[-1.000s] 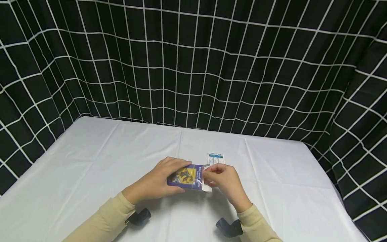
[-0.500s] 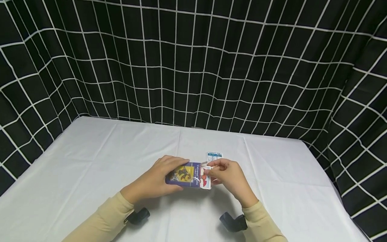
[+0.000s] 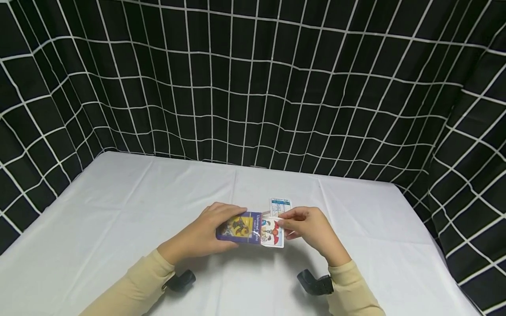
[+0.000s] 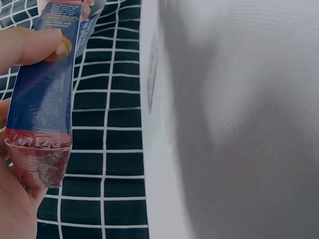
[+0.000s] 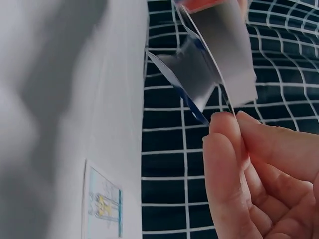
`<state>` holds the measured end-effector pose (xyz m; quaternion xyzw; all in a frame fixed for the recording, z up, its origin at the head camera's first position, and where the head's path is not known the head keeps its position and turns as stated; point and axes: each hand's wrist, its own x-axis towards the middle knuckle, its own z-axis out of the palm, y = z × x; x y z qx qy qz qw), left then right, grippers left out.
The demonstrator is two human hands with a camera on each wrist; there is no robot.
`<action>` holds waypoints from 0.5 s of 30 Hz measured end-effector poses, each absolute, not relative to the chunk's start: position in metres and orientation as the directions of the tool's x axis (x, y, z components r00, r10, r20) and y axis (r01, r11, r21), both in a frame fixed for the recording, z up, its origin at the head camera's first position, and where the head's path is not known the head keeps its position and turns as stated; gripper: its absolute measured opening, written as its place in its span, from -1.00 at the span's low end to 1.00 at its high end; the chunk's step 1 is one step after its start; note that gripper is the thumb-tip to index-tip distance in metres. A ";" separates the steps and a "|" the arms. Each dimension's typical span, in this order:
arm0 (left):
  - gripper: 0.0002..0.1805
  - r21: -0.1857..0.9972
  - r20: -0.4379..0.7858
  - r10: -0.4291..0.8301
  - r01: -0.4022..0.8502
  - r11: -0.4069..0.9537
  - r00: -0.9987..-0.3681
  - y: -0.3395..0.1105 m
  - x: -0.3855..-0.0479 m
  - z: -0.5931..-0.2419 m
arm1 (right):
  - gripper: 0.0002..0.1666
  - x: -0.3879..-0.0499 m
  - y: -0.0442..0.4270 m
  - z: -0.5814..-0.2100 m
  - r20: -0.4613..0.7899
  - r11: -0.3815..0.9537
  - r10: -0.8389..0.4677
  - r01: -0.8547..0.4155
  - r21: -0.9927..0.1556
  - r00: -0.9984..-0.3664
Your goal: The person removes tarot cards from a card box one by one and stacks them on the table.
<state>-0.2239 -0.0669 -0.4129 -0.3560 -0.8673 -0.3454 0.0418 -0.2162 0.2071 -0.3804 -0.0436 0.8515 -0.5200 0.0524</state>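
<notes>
My left hand (image 3: 205, 235) grips a purple-blue tarot card box (image 3: 239, 227) above the table, fingers on the far side and thumb on the near side. In the left wrist view the thumb presses the box's narrow blue side (image 4: 45, 99). Out of the box's right end sticks a tarot card (image 3: 270, 237) with red and blue figures, roughly half exposed. My right hand (image 3: 310, 228) pinches its outer end between thumb and fingers. The right wrist view shows the card edge-on beside the box's open flap (image 5: 187, 74). How many cards are pinched I cannot tell.
Another card (image 3: 280, 205) lies flat on the white-covered table (image 3: 158, 188), just behind the right hand. A black curtain with white grid lines (image 3: 253, 87) hangs around the back and sides. Dark wrist-worn pieces (image 3: 314, 281) sit under both forearms.
The right hand has moved right, drawing the card out of the box's end. At first no card showed past the flap. The left hand and box have stayed nearly in place.
</notes>
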 end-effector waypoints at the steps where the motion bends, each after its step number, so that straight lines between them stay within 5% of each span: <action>1: -0.15 0.572 0.317 0.588 0.644 0.507 -0.744 -0.067 -0.224 -0.413 | -0.72 -0.217 0.209 -0.380 -0.046 0.463 -0.133 -0.021 -0.886 -0.990; 15: -0.15 0.565 0.331 0.577 0.647 0.512 -0.747 -0.069 -0.225 -0.416 | -0.76 -0.219 0.221 -0.382 -0.041 0.523 -0.132 -0.034 -0.852 -0.990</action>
